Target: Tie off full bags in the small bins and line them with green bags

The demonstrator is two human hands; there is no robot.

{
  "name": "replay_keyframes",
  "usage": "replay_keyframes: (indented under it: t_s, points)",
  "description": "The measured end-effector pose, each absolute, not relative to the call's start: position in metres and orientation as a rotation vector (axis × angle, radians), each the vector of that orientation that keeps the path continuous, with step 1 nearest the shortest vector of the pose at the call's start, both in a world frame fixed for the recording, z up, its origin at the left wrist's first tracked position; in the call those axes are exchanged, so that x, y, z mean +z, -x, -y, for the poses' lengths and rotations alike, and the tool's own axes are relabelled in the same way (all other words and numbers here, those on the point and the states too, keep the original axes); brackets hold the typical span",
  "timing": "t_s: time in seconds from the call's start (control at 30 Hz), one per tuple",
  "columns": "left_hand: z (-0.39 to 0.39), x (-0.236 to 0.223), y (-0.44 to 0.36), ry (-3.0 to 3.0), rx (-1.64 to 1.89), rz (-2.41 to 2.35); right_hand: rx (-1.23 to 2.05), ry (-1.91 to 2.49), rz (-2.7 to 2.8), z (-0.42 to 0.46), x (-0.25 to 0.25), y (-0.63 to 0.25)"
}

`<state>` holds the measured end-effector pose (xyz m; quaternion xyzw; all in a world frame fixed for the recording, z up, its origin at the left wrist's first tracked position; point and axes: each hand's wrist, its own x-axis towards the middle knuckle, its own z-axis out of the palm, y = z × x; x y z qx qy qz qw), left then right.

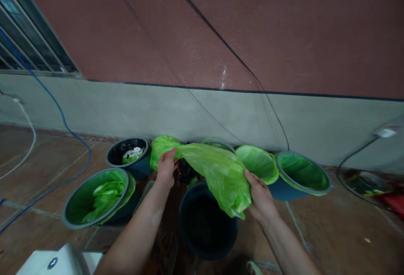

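Our left hand [166, 166] pinches one end of a green plastic bag [221, 174], and our right hand [260, 197] is closed on its other end, so that the bag hangs stretched between the two hands above an unlined dark bin [206, 220]. At nine o'clock from this bin lies a green-lined bin [96, 199]; at ten o'clock, a black bin holding scraps [129, 155]; at two o'clock, two further lined bins [303, 174] stand against the grey wall [202, 106]. A blue cable [63, 119] crosses the tiled floor [347, 233].
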<state>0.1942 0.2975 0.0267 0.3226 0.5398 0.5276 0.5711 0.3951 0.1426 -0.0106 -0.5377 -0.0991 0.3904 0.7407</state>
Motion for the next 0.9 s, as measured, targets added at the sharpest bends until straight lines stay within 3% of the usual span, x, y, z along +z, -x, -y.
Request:
replay_keyframes:
  t_s: [0.1,0.23,0.37,0.57,0.9]
  points:
    - [-0.276,0.029,-0.206,-1.130,1.317,-1.144,0.916,1.180,0.115,-0.146,-0.019,-0.394]
    - [-0.228,0.027,-0.225,-1.565,0.836,-0.771,1.000,1.103,0.238,-0.149,-0.016,-0.389]
    - [-0.197,0.020,-0.241,-1.797,0.593,-0.753,1.009,1.081,0.253,-0.149,-0.012,-0.384]
    - [-0.202,0.003,-0.256,-1.953,0.678,-0.911,1.050,0.999,0.264,-0.148,-0.007,-0.376]
    - [-0.243,0.004,-0.234,-2.045,0.940,-1.104,0.600,1.164,0.044,-0.144,0.000,-0.424]
